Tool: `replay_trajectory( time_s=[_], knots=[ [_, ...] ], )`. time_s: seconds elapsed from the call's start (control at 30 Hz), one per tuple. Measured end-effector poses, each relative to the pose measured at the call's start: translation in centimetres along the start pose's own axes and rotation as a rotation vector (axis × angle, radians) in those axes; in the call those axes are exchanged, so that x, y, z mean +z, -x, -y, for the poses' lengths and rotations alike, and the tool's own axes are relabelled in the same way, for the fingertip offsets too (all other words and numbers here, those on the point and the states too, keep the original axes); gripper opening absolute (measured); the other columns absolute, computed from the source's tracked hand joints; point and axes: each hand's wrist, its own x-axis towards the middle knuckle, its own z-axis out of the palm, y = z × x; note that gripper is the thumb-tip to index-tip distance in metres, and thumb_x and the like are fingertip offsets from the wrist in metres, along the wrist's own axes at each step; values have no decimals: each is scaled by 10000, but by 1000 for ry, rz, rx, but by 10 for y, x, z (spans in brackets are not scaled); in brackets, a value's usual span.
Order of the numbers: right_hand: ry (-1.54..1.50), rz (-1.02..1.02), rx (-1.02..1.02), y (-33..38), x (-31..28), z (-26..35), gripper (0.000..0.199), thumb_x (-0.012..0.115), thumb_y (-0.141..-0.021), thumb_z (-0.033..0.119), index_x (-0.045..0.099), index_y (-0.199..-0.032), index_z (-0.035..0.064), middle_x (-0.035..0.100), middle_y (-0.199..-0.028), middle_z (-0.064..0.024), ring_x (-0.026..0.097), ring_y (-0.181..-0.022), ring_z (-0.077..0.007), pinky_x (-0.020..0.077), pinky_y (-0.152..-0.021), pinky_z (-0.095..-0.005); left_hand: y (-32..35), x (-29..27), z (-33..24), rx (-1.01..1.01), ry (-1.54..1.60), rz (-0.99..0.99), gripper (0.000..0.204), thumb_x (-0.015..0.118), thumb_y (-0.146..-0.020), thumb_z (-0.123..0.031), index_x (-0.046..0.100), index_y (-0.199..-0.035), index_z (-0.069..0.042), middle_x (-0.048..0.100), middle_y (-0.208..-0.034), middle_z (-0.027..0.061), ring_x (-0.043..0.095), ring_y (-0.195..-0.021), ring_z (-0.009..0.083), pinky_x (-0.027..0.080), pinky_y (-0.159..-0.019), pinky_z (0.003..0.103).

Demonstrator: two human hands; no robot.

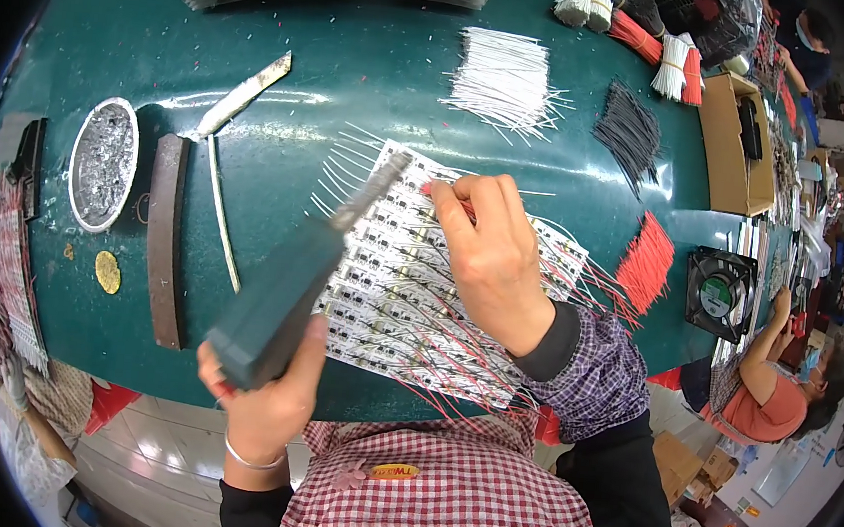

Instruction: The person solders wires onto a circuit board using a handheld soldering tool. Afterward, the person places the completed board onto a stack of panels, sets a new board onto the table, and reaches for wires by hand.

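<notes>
Red wire pinched by right hand; left hand grips soldering iron, whose tip could slip and scorch white strips.

The left hand closes its grip on a soldering iron, its tip over white circuit strips on the green table — the right hand pinches a red wire there. Bundles of white wires, black wires and red wires lie beyond.

Soldering iron tilted over white circuit-board panel
</notes>
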Motion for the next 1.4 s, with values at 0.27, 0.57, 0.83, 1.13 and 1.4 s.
replay_trajectory(
  time_s=[0.27, 0.57, 0.83, 1.13, 1.4],
  knots=[
    [-3, -3, 12, 0, -5, 1, 277, 643, -718, -39, 641, -993, -79, 511, -875, -116, 525, -812, -243, 496, -618, -306, -23, -100, 42, -143, -317, -698, 226, 673, -871, -32, 675, -1059, 93, 514, -679, 27, 438, -568, 69, 341, -522, 218],
    [-34, -50, 0, 2, -14, 1, 291, 641, -707, -25, 628, -995, -58, 538, -903, -113, 539, -828, -252, 493, -624, -315, -2, -54, 4, -309, 454, -482, 410, 680, -758, 55, 579, -1152, 103, 636, -880, 138, 459, -496, 92, 312, -406, 205],
    [-124, -19, -22, 9, -8, 2, 325, 638, -700, -25, 628, -1023, -63, 554, -920, -121, 543, -835, -259, 490, -665, -327, 11, -24, -17, -488, 445, -108, 400, 786, -742, 7, 642, -1114, 38, 679, -1041, 105, 641, -815, 166, 513, -763, 302],
    [-66, -5, 8, 8, -6, 7, 316, 634, -702, -36, 637, -1017, -63, 548, -910, -115, 545, -834, -248, 496, -660, -318, 9, -6, -12, -254, 185, 10, 214, 809, -740, -89, 716, -929, -52, 674, -866, 42, 602, -717, 191, 447, -648, 291],
    [-74, -9, 4, 8, -4, 7, 311, 635, -696, -42, 640, -1007, -65, 546, -907, -112, 548, -828, -242, 501, -641, -307, -3, -5, -14, -218, 297, 61, 176, 777, -736, -19, 692, -888, -1, 653, -805, 55, 585, -646, 142, 458, -603, 270]
  ],
)
